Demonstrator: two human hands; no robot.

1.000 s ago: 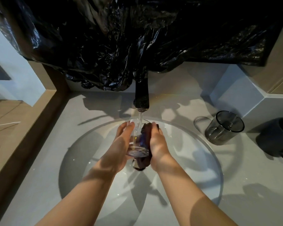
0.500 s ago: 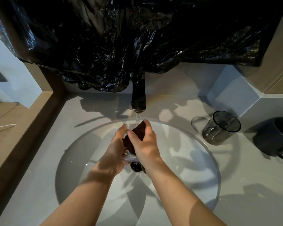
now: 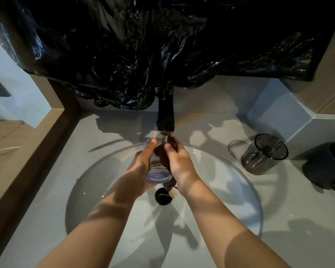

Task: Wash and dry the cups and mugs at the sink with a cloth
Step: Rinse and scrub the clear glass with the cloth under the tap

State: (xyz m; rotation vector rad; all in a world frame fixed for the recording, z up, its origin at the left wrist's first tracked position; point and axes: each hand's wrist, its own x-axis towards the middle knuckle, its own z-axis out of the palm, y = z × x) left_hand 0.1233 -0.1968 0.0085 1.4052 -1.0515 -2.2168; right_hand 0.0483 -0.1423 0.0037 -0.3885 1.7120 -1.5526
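Single view, head-worn wide-angle camera. It looks forward and steeply down from above the pale grey counter [image 3: 298,219] onto the round white sink basin [image 3: 230,200]. Range is close: both bare forearms enter from the bottom edge. The left hand [image 3: 141,165] and right hand [image 3: 180,165] meet just above frame centre, with a clear glass tumbler [image 3: 158,174] and a dark cloth [image 3: 161,153] between them. The camera faces the back wall, and crumpled black plastic sheeting [image 3: 162,45] fills the top of the frame. At the margins are a light wooden ledge [image 3: 12,171] on the left, and a smoked glass mug [image 3: 263,155] and a dark grey mug [image 3: 329,165] on the right.
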